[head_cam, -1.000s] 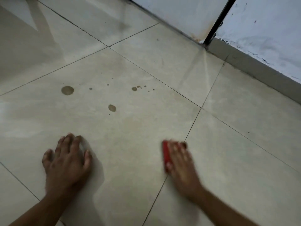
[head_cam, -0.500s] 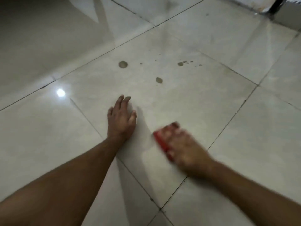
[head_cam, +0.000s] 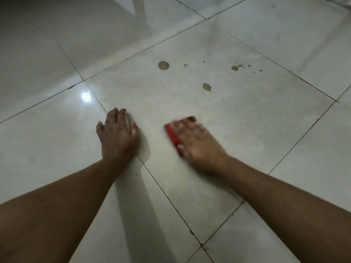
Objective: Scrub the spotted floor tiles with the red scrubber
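Since a half-second ago our right hand slid the red scrubber toward the left hand, fingers curled over it. Left fingers splayed flat on the tile. Brown spots well ahead of the scrubber look untouched; we judge scrubbing barely started. Scrubber is flat, mostly hidden, blurred.

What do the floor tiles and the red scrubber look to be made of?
Floor tiles: likely glazed ceramic or porcelain, pale with a glossy finish; a bright light reflection and thin dark joint lines show it. Brown spots sit on the surface. Red scrubber: probably hard plastic, judging by its uniform red edge, but the right hand covers most of it and blur hides detail.
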